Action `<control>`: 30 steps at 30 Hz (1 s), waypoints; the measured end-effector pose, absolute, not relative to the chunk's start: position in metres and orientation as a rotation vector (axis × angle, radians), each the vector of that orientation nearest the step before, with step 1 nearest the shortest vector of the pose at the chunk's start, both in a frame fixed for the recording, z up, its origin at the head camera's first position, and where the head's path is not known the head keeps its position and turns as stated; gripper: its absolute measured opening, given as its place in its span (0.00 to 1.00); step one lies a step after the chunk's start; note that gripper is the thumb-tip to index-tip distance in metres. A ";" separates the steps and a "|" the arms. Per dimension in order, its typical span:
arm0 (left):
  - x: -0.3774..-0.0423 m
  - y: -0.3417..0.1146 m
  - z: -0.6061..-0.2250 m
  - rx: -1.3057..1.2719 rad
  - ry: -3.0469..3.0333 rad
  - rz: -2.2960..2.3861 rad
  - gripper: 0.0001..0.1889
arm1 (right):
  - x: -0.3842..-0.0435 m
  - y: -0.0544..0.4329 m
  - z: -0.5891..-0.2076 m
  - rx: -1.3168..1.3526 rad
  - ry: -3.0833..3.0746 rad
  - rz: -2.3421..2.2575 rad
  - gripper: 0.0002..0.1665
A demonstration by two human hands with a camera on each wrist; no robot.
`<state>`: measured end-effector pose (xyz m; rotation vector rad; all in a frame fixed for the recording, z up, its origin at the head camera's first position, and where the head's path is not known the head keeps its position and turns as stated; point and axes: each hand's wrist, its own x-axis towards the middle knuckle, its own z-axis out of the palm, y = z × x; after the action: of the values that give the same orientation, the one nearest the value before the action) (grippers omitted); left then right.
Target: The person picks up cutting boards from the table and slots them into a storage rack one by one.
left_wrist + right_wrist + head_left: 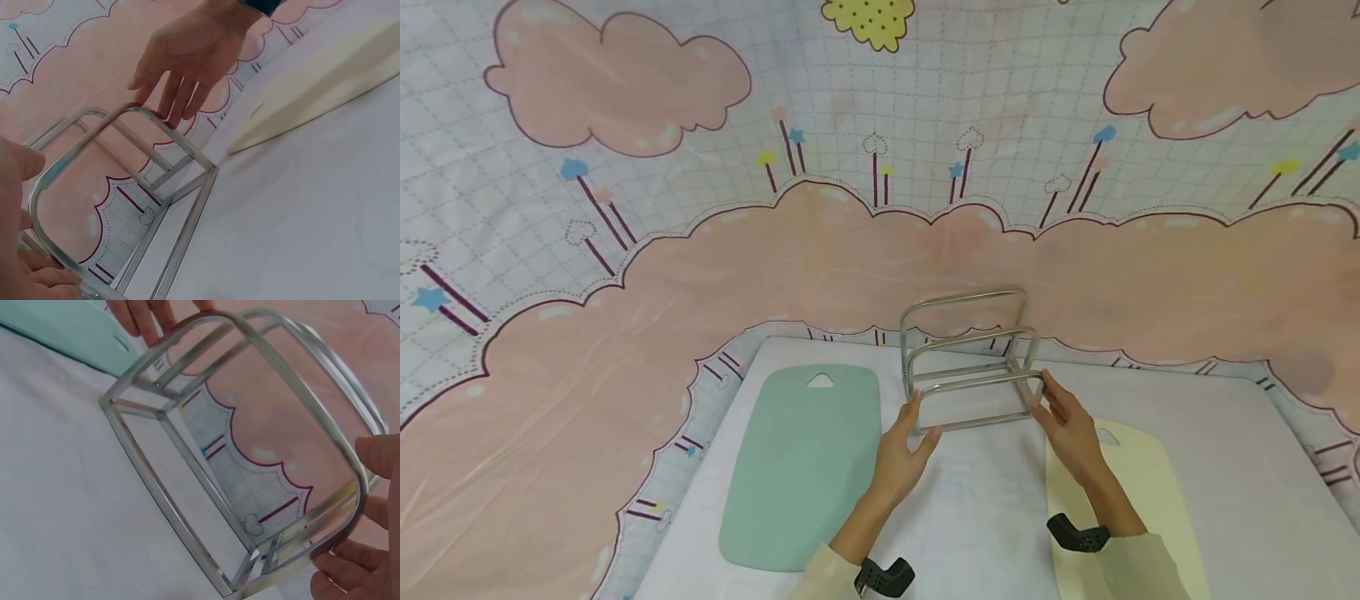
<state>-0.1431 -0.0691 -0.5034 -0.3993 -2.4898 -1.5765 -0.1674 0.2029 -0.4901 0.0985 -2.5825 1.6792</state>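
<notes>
rack (981,382): far side of table (977,500), seemingly on it | one board (805,475): left | other board (1152,468): nearer, right

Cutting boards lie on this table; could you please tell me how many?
2: the green board lies left of the metal rack; the yellow board lies to the right, partly hidden behind the right arm. No others show.

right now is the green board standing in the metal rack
No, the green board lies flat on the white table, beside the metal rack.
</notes>
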 end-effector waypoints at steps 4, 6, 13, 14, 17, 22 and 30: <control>-0.138 -0.072 -0.504 -0.390 -2.459 -1.600 0.34 | -0.166 0.198 -0.490 0.115 -2.577 1.676 0.37; -0.135 -0.074 -0.504 -0.392 -2.457 -1.598 0.34 | -0.166 0.197 -0.490 0.109 -2.578 1.671 0.37; -0.130 -0.080 -0.504 -0.393 -2.466 -1.553 0.34 | -0.163 0.190 -0.491 0.112 -2.580 1.641 0.37; -0.129 -0.081 -0.504 -0.388 -2.468 -1.547 0.34 | -0.162 0.189 -0.491 0.121 -2.580 1.638 0.37; -0.127 -0.086 -0.504 -0.369 -2.479 -1.537 0.34 | -0.157 0.186 -0.491 0.141 -2.584 1.640 0.37; -0.126 -0.092 -0.502 -0.362 -2.482 -1.550 0.35 | -0.149 0.184 -0.491 0.165 -2.597 1.605 0.36; -0.124 -0.101 -0.503 -0.358 -2.483 -1.548 0.35 | -0.136 0.180 -0.494 0.182 -2.593 1.580 0.36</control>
<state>-0.1236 -0.1007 -0.5028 -0.3583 -2.4832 -1.5485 -0.1362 0.1801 -0.4941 0.1817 -2.5934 1.5800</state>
